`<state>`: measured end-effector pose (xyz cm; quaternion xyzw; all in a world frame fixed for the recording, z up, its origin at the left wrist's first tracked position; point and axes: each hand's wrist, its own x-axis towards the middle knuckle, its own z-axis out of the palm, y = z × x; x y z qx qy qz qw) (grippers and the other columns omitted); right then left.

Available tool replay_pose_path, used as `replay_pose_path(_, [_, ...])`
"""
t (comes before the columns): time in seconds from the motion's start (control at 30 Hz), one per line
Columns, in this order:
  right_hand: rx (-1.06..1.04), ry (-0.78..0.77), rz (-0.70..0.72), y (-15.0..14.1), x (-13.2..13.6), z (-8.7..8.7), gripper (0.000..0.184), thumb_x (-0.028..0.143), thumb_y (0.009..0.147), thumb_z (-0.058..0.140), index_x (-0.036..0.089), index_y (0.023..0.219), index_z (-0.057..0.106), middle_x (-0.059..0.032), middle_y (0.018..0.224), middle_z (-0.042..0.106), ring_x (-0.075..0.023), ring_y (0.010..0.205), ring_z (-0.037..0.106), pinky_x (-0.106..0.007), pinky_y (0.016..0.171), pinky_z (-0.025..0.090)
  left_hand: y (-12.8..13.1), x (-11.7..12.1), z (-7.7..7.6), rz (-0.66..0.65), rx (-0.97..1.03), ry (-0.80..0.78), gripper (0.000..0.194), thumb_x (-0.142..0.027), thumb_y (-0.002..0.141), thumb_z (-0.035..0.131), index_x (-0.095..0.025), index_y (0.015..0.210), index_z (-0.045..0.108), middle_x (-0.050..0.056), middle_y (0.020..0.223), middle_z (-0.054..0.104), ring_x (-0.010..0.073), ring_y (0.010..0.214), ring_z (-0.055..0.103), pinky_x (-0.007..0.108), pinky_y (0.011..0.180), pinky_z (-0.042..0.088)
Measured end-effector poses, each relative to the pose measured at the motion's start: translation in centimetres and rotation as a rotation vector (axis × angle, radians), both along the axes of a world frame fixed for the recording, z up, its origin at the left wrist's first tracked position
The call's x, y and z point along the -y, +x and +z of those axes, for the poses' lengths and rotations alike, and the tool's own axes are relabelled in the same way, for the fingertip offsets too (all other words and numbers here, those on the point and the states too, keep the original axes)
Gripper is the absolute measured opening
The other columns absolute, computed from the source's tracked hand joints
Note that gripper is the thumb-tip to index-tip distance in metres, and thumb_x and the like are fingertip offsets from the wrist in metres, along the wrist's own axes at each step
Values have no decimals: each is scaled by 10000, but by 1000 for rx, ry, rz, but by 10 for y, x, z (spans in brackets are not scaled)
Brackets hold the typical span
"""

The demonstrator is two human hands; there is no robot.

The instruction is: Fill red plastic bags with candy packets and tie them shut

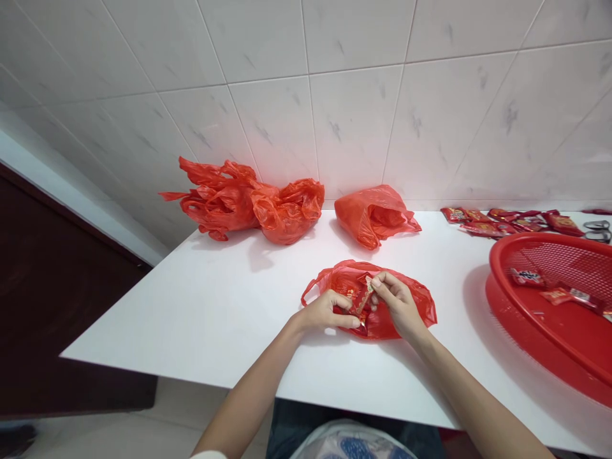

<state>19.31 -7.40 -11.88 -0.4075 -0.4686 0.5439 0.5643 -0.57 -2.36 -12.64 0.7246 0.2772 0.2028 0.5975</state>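
Observation:
In the head view, a thin red plastic bag (415,294) lies spread on the white table in front of me, its mouth loosely gathered. Over it my right hand (398,305) pinches the upper end of a small red snack packet (362,298) with gold print. My left hand (329,311) is closed around the lower left side of the same packet, thumb toward me. More shiny red wrapping shows beneath the fingers, partly hidden by the hands and the bag.
A red plastic basket (519,299) with several red packets stands at the right. Along the wall lie more packets (482,226) and scissors handles (597,231). Bunched red bags (220,201) (289,213) and another red bag (370,213) sit at the back. The table's left edge slants toward a dark door (57,306).

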Motion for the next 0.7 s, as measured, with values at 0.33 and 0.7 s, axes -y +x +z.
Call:
replay_pose_path(0.33, [439, 176, -354, 12, -10, -12, 286, 504, 854, 660, 225, 914, 643, -78, 972, 703, -253, 875, 645, -402, 801, 530, 1, -7, -9, 565, -102, 410, 340, -196, 817, 629, -172, 1151, 689, 90, 1093, 740, 221, 958, 686, 396, 926, 531])
replay_pose_path(0.7, [1043, 230, -51, 17, -11, -29, 202, 144, 816, 590, 211, 976, 693, -90, 1035, 680, -265, 919, 651, -364, 744, 520, 9, 4, -14, 321, -183, 566, 262, -150, 824, 680, -207, 1072, 744, 75, 1062, 712, 231, 996, 679, 399, 941, 550])
